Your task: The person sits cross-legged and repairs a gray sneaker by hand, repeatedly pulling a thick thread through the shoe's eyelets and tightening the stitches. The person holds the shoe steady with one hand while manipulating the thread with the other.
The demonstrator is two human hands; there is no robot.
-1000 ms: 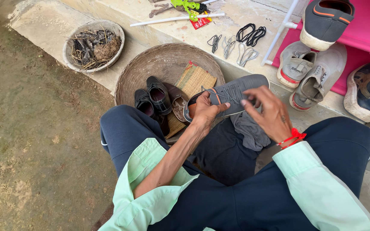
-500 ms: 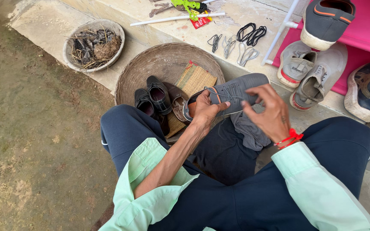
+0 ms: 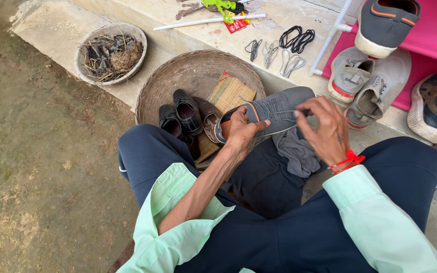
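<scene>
One grey shoe (image 3: 279, 108), over the lap, long axis left-right, toe right; left hand (image 3: 241, 132) grip clenched on heel, right hand (image 3: 324, 129) pinching its lace. Two black shoes (image 3: 180, 114) in one woven basket (image 3: 188, 76).

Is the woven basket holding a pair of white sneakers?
No, the woven basket holds dark shoes and a woven mat.

Matt grey knit-cloth shoe (image 3: 279, 108) — rough woven basket (image 3: 188, 76), glossy black leather shoes (image 3: 180, 114).
</scene>
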